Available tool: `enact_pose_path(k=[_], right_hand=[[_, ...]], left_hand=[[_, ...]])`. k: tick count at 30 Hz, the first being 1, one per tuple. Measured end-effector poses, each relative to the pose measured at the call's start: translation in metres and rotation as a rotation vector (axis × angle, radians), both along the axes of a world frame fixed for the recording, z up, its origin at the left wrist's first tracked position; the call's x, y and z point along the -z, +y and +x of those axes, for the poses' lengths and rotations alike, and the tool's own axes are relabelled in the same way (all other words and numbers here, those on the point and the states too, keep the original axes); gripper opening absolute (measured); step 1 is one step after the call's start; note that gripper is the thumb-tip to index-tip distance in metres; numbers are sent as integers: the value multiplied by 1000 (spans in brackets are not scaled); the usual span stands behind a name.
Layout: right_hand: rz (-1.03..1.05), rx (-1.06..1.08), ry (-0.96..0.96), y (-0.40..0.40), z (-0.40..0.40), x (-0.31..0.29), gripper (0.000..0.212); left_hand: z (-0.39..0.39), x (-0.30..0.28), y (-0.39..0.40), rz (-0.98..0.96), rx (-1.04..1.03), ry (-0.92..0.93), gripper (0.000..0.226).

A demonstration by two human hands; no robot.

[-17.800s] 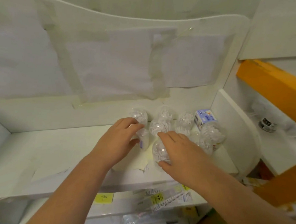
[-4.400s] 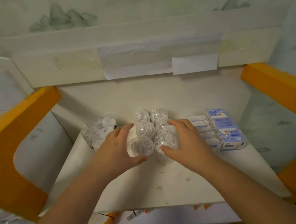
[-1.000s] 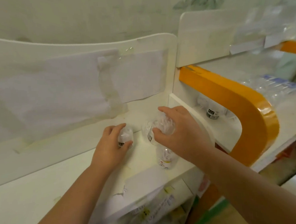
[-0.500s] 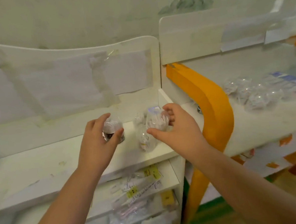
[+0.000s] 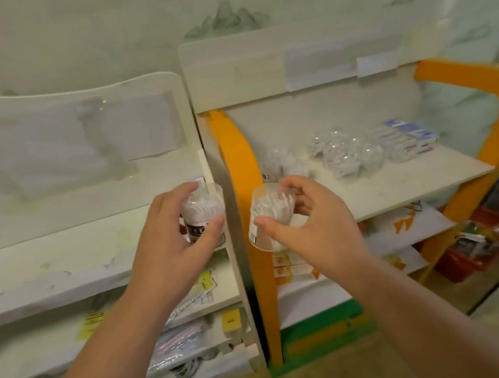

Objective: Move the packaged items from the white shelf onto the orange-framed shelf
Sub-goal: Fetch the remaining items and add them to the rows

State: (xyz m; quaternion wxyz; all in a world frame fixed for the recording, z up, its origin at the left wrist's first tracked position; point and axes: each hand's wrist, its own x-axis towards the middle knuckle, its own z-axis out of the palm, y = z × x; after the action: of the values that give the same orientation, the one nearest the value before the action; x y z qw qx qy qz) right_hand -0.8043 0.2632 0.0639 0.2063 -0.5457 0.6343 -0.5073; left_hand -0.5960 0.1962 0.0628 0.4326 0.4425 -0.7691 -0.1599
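My right hand is wrapped around a clear tub of white picks, thumb on its near side and fingers curled over the far side. The tub is tipped, its long axis leaning up and away from my palm, with the wider clear end towards the shelf ahead. My left hand grips a second clear tub the same way, thumb in front, fingers behind; this one stands nearly upright, with its dark label facing me.

Between my two hands rises the orange upright of the orange-framed shelf. My right hand is past it; my left is on the near side, over the end of the white shelf. I judge the right hand is the nearer to the drop spot, so it should go first.

The place I want lies forward and to the right of my right hand: the clear tubs already set down stand there in a cluster, with blue-and-white boxes beyond them, further right. A smaller clump of clear packs sits just past my right fingertips. I will need to right the tilted tub before it lands, I think, and my left must swing round the upright.
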Motion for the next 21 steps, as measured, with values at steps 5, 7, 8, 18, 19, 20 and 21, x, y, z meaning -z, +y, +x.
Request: enact_pose_path(k=[5, 7, 8, 18, 19, 20, 21], right_hand=[[-12, 95, -7, 23, -58, 3, 76], [-17, 132, 4, 27, -78, 6, 78], [-18, 146, 5, 27, -88, 8, 76], [58, 196, 146, 1, -171, 32, 72], [63, 197, 149, -6, -179, 35, 73], [67, 196, 151, -14, -186, 37, 74], [73, 191, 155, -22, -192, 40, 75]], left_hand=[[-69, -1, 19, 10, 110, -39, 56], [-95, 1, 20, 20, 153, -39, 55], [-108, 3, 19, 26, 169, -38, 55], [-205, 31, -28, 81, 125, -70, 60], [-212, 34, -37, 100, 107, -61, 61], [-218, 37, -46, 124, 84, -51, 61], [-223, 40, -54, 144, 62, -41, 62]])
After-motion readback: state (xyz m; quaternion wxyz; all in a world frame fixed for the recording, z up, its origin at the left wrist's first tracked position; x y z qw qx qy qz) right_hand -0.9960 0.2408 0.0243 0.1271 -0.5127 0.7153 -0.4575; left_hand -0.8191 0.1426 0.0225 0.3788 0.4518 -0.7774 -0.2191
